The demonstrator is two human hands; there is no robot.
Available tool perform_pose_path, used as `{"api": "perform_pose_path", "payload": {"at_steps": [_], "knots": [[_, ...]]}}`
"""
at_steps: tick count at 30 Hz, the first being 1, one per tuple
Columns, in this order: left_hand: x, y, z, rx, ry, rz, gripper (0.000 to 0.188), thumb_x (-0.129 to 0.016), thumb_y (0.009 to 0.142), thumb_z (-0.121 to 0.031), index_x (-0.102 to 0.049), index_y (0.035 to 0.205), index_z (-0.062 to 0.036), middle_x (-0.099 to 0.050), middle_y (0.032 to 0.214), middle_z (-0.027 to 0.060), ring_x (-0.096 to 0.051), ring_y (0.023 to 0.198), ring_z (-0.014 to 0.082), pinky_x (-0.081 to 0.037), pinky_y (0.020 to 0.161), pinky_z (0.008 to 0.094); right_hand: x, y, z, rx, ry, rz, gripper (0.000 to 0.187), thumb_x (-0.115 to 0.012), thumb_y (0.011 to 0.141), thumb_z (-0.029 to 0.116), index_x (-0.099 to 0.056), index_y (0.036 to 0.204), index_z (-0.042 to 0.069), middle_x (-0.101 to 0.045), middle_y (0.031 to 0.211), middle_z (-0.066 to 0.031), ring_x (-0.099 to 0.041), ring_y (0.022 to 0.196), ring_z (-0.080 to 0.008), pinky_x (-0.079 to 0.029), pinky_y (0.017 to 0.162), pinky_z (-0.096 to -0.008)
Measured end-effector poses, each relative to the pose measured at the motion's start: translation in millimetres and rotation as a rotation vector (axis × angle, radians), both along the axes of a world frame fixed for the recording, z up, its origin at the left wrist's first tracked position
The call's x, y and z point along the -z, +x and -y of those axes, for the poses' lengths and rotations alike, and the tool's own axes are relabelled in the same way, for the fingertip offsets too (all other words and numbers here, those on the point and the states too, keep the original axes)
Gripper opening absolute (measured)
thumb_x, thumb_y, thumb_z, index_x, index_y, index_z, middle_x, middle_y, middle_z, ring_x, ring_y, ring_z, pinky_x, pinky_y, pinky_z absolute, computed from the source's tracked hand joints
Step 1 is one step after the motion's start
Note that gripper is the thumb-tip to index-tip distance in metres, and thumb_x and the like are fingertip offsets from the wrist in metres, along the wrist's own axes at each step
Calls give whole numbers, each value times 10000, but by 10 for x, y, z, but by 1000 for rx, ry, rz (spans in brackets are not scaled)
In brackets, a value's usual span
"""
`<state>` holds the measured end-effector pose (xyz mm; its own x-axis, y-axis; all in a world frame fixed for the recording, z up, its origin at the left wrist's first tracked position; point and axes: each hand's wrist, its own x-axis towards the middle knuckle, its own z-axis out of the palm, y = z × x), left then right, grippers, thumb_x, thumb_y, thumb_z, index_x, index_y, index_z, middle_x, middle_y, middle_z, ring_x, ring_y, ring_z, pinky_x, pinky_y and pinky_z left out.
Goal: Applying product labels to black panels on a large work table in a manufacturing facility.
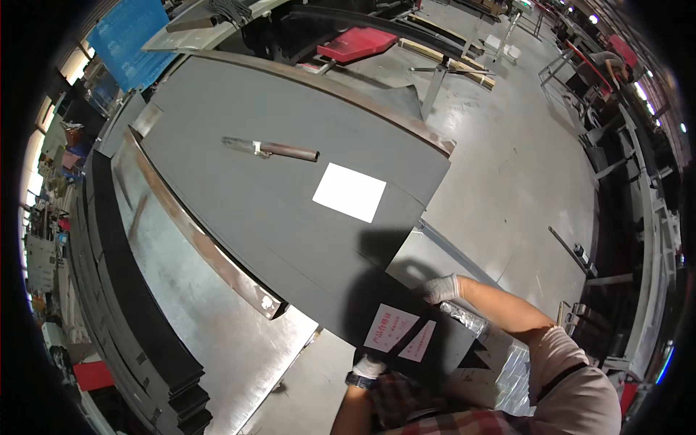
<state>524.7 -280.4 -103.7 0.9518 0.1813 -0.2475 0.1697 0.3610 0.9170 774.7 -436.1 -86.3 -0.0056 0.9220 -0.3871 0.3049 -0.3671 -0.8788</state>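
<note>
A long dark grey sheet [239,188] stretches away from me over a work table. My left hand [371,367], gloved in white with a dark band at the wrist, is at the sheet's near left edge; its fingers are mostly hidden. Across from it, my right hand [441,288], also in a white glove, curls at the sheet's right edge. Between the hands lies a white label with red print [388,328], crossed by a dark diagonal strip [413,337]. Farther up the sheet is a blank white paper [349,192]. Beyond that rests a slim brown and grey bar-like tool [270,148].
Stacked dark grey panels [138,319] curve along the left, beside a bare metal surface [196,304] with a rust-brown rail. Another brown rail [326,90] borders the far side. A red seat-like piece [355,45] stands behind. Plastic-wrapped material [515,377] lies under my right arm.
</note>
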Motion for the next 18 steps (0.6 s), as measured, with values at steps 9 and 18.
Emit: {"api": "perform_pose_path", "payload": {"at_steps": [9, 18], "knots": [[24, -490, -285, 49, 125, 39, 519, -672, 865, -267, -459, 1272, -25, -549, 1225, 143, -528, 1150, 234, -440, 960, 406, -1683, -1544, -444, 195, 16, 1086, 254, -604, 801, 324, -629, 979, 145, -527, 1210, -113, -505, 1160, -308, -305, 1022, -581], [-1592, -128, -236, -343, 478, -185, 206, -624, 884, -170, -605, 724, -42, -640, 735, 103, -602, 609, 194, -441, 516, 325, -2145, -1283, -463, 441, 506, 377, 528, -702, 676, 414, -608, 1093, 104, -607, 1029, -113, -582, 1043, -314, -383, 957, -511]]}}
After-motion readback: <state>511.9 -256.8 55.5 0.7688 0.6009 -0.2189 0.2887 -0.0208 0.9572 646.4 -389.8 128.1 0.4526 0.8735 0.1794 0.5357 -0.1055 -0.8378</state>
